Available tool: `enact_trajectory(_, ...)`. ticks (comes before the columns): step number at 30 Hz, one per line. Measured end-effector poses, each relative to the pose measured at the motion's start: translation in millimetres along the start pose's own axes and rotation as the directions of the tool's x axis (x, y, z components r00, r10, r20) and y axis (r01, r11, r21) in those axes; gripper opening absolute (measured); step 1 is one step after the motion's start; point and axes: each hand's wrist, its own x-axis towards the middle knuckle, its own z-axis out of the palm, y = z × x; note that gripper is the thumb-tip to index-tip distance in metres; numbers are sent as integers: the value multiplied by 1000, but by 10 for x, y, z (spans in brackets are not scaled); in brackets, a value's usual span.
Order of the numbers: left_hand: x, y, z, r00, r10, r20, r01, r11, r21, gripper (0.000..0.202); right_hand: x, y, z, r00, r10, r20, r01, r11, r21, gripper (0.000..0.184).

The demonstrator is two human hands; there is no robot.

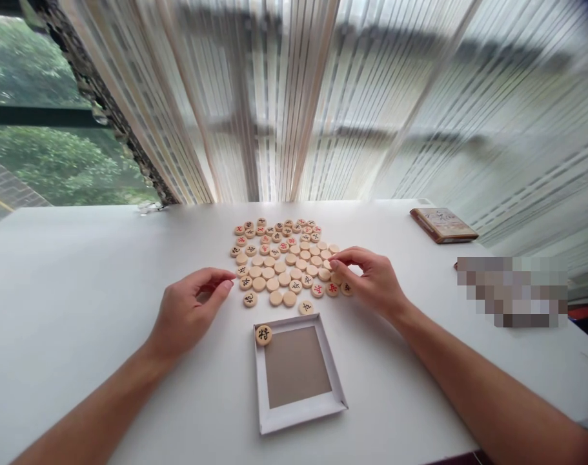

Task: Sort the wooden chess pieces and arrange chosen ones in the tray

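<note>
Your left hand [190,310] is at the left edge of the spread of xiangqi pieces [272,284], thumb and forefinger nearly meeting just beside two pieces with black characters; I cannot tell whether they grip anything. Your right hand [371,278] reaches in at the right edge, thumb and forefinger drawn close together at the plain pieces there; whether they hold one or only touch it, I cannot tell.

The round wooden pieces lie flat on the white table [104,290] between your hands. Those in the far rows mostly show black or red Chinese characters, many too small to read, while a broad patch in the middle shows blank faces. Nearer you, a few lettered ones lie along the edge, including red ones that look like 兵.

In front of them sits a shallow white box tray [301,414] with a brown floor panel. One piece marked 将 [263,335] in black lies face up in its far left corner.

Off to your far right is a small brown-edged box [443,224], its top bearing dark brush-style writing you can't make out. Nearer you, a pixelated object [511,290] is unreadable.
</note>
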Motion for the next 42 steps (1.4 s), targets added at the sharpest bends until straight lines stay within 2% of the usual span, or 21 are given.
enact_trajectory(10,-22,73,17,999,27,23,-27,999,20,27,-38,-27,-5,999,-2,42,4,999,-33,27)
enact_trajectory(18,-47,80,10,997,57,46,-58,998,34,28,-52,-102,18,998,-32,59,33,999,-16,24)
enact_trajectory(42,-45,54,7,996,61,63,-66,996,67,32,-49,-124,42,998,-22,62,23,1000,-13,27)
